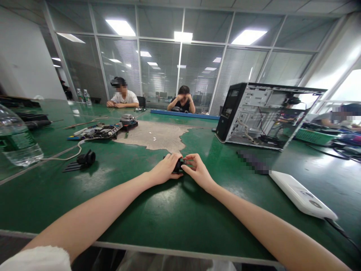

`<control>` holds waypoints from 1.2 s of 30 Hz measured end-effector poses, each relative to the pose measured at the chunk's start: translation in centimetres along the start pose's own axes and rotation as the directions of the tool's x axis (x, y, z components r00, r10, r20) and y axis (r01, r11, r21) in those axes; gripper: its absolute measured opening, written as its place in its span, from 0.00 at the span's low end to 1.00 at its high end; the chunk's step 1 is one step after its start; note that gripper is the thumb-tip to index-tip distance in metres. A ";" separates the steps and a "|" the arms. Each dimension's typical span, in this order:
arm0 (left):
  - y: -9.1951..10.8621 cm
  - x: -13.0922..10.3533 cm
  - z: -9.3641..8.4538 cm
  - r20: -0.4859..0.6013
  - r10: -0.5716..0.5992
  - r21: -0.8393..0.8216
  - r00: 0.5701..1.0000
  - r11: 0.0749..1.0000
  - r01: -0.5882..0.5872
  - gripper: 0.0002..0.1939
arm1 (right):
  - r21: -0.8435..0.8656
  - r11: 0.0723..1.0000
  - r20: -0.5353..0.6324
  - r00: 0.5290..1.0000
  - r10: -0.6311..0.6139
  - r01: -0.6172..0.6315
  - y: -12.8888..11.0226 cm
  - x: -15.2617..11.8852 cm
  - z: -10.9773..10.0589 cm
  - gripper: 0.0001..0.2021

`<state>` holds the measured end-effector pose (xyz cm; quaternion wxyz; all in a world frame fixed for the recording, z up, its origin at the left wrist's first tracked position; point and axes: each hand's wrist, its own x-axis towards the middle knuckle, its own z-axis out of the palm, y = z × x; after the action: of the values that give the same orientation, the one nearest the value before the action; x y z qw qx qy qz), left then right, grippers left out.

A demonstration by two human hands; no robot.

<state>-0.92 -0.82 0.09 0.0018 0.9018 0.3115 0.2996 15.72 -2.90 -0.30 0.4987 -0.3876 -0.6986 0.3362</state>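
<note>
While the left hand [167, 169] grasps the black plastic part [178, 166] over the green tabletop [169, 222], the right hand [198, 171] meets its right end, whether pinching or touching I cannot tell, so light, even pressure seems best.

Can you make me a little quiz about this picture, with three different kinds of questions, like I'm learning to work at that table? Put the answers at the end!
1. What is the left hand of the person wearing the camera holding?
a) a clear plastic bottle
b) a small black object
c) a white device with a cable

2. True or false: you can see inside the computer case from here.

3. Fill in the blank: in the picture, the circuit board is to the ____ of the computer case.

Key: 1. b; 2. true; 3. left
</note>
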 end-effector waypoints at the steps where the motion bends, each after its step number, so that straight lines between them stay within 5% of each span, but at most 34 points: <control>1: 0.0 0.0 0.0 0.004 0.002 0.004 1.000 1.000 -0.002 0.29 | 0.023 1.000 0.019 1.000 0.018 -0.018 0.2 0.1 0.0 0.15; 11: 0.1 -0.1 0.2 0.002 -0.002 0.025 1.000 1.000 0.002 0.27 | 0.182 0.969 0.125 0.981 0.146 -0.167 0.5 1.2 0.1 0.14; 19: 0.1 -0.2 0.2 -0.012 -0.001 0.021 1.000 1.000 0.001 0.27 | 0.113 0.991 0.091 0.994 0.056 -0.066 0.4 0.5 0.2 0.12; 30: 0.0 0.1 0.2 0.005 -0.021 0.024 1.000 0.999 0.021 0.26 | 0.105 0.986 0.127 0.985 0.113 -0.127 0.8 0.7 0.2 0.13; 36: 0.0 0.1 0.2 0.000 -0.023 0.004 1.000 1.000 0.023 0.26 | 0.091 0.995 0.162 0.987 0.014 -0.029 0.5 0.3 0.2 0.11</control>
<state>-0.79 -0.69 0.02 0.0037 0.8981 0.3226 0.2988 15.58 -2.37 -0.65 0.4545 -0.3429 -0.7161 0.4037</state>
